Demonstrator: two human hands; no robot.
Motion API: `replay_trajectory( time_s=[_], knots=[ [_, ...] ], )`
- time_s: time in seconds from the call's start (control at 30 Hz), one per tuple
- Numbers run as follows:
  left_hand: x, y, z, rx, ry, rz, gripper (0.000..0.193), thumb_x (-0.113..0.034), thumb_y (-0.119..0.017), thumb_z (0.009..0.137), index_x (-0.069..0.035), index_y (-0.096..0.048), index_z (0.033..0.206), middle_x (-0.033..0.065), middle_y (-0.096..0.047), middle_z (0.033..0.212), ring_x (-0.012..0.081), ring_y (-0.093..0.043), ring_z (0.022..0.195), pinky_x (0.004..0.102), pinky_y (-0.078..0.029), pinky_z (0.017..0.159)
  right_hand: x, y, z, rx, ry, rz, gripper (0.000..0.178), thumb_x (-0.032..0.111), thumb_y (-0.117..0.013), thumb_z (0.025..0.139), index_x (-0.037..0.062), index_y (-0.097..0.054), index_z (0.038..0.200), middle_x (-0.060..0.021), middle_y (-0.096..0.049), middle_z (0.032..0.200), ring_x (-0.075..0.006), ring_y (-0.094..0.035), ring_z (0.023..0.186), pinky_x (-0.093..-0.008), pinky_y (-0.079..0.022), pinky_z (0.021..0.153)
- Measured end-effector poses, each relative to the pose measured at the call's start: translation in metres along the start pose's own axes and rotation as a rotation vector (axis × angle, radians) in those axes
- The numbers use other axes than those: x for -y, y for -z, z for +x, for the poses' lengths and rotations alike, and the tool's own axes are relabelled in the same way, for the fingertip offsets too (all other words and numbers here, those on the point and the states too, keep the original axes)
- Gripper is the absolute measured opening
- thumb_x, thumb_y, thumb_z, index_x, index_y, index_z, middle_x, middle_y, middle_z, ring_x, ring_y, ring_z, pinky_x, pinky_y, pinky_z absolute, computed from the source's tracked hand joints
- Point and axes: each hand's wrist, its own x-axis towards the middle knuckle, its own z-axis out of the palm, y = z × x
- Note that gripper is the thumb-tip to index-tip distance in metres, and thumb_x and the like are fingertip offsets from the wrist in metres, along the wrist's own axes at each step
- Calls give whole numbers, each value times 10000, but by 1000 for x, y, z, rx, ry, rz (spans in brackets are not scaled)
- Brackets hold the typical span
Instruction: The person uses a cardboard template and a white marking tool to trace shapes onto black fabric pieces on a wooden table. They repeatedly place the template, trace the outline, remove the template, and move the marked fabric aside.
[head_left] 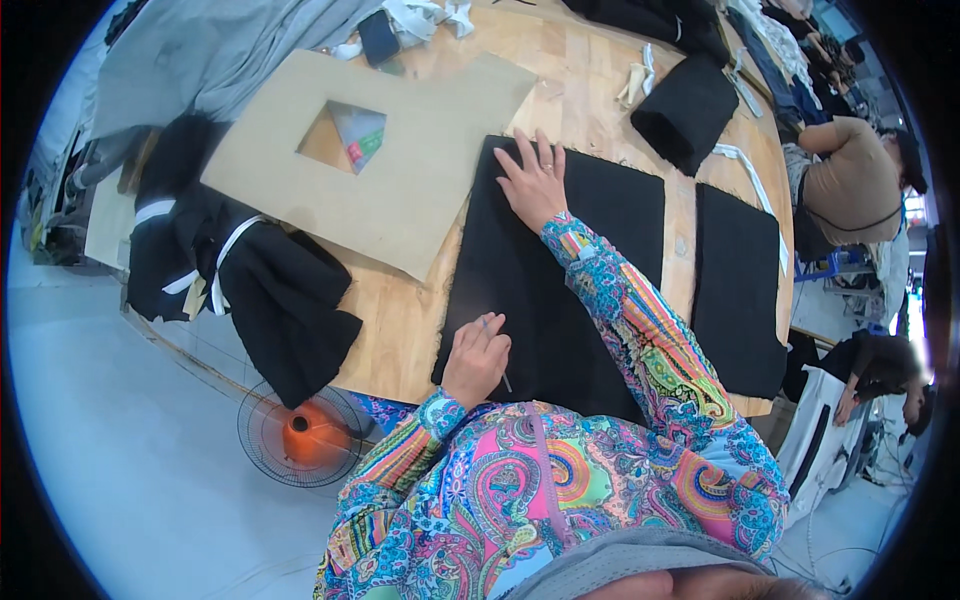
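Observation:
A stack of black fabric pieces (pixel 590 270) lies on the wooden table right in front of me. My right hand (pixel 533 182) rests flat near its far left corner, fingers spread and nothing in them. At the near left part of the stack, my left hand (pixel 476 358) is closed around a thin pen-like stick (pixel 508 383). The stick's lower end points toward me; its exact kind is too small to make out. A second black fabric stack (pixel 738 290) lies to the right, apart from the first.
A large beige card pattern (pixel 430 150) with a cut-out lies left of the stack. Black fabric with white strips (pixel 270 290) hangs over the table's left edge, above an orange fan (pixel 310 440). A folded black bundle (pixel 685 112) and phone (pixel 378 38) lie farther off. People (pixel 850 180) work at right.

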Motion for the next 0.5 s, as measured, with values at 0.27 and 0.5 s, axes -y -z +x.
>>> replay_trajectory(
  time_s=[0.27, 0.5],
  knots=[
    [-2, 2, -6, 0, 56, -6, 137, -54, -654, 758, -51, -567, 864, 157, -563, 1197, 334, -505, 1145, 434, -395, 957, 7, -10, -23, 202, -28, 25, 529, 450, -472, 911, 136, -451, 1336, -101, -386, 1416, -283, -322, 1330, -547, -205, 1078],
    [5, 15, -20, -67, 110, -17, 158, -78, -675, 766, -41, -574, 882, 199, -537, 1233, 361, -501, 1139, 419, -388, 963, -4, -15, -11, 248, -44, 68, 635, 516, -468, 893, 109, -398, 1376, -107, -321, 1465, -281, -253, 1372, -540, -178, 1094]
  ],
)
